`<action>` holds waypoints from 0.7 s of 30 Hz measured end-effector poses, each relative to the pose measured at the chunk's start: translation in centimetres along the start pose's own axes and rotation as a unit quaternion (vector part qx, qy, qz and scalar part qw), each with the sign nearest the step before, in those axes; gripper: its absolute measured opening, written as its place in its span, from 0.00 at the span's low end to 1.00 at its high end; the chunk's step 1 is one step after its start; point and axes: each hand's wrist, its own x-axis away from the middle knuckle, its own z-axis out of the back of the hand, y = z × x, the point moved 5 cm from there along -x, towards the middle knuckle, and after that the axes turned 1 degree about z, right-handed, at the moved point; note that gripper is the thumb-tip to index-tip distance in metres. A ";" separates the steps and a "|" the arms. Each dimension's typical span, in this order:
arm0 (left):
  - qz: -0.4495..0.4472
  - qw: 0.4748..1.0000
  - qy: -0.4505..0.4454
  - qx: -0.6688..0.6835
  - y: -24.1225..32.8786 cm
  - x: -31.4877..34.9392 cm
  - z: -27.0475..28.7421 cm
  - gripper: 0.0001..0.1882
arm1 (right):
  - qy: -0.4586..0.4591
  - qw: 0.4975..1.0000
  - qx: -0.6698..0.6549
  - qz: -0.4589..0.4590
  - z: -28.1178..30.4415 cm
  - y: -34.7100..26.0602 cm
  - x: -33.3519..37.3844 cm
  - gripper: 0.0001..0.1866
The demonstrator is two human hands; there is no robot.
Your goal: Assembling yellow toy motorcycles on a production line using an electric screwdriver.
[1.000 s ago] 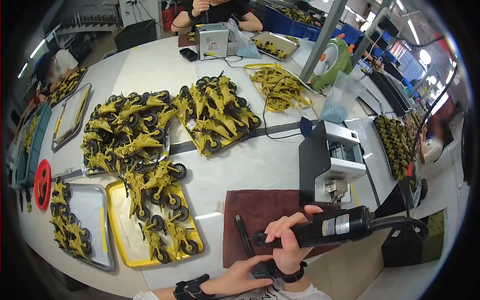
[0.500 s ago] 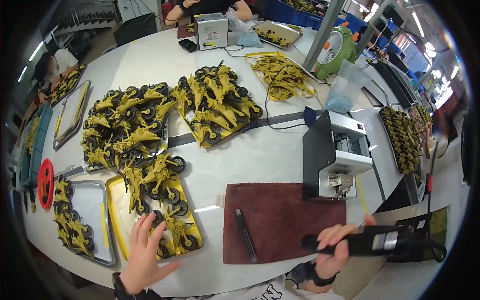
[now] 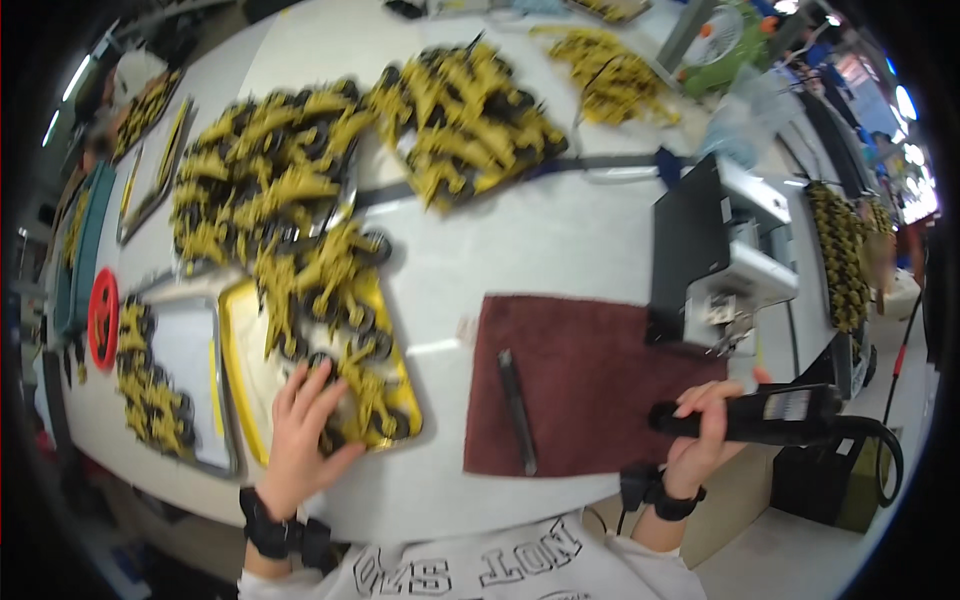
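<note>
My right hand (image 3: 698,432) is wrapped round a black electric screwdriver (image 3: 770,412), a thick cylinder with a cable at its rear end. It is held over the right edge of a dark red cloth (image 3: 590,400). My left hand (image 3: 305,425) is open, its fingers spread at the edge of a toy motorcycle (image 3: 368,385), yellow with black wheels. Whether the fingertips touch it cannot be made out. That toy lies in a yellow tray (image 3: 240,330) with several others. A slim black bar-shaped tool (image 3: 516,412) lies on the cloth between my hands.
Behind the tray are heaps of toy motorcycles (image 3: 270,170). A black and white machine (image 3: 700,260) stands at the cloth's far right corner. On the left are a grey metal tray (image 3: 190,345) and a red round dish (image 3: 103,318). A green fan (image 3: 735,45) is far right.
The view has tilted down, so the table appears higher. My left hand has come closer to the toy motorcycle. My right hand still holds the electric screwdriver.
</note>
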 end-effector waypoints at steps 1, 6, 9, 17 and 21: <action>0.004 1.000 -0.004 0.023 0.1 0.1 0.3 0.43 | 0.001 1.000 -0.004 0.008 0.3 -0.3 0.1 0.31; -0.023 0.996 0.027 0.076 -0.9 -0.8 0.8 0.47 | -0.291 0.886 -0.361 -0.010 -1.1 -3.3 0.7 0.27; 0.004 0.999 0.021 0.031 -2.4 0.5 0.6 0.48 | -0.435 0.736 -0.517 -0.026 -8.1 -7.6 2.6 0.10; 0.060 0.989 -0.045 0.125 -4.0 1.6 0.5 0.51 | -0.379 0.700 -0.577 -0.179 -8.9 -10.7 3.7 0.03; 0.068 0.992 -0.039 0.101 -4.8 1.3 0.5 0.50 | -0.422 0.664 -0.580 -0.213 -9.5 -10.6 3.8 0.03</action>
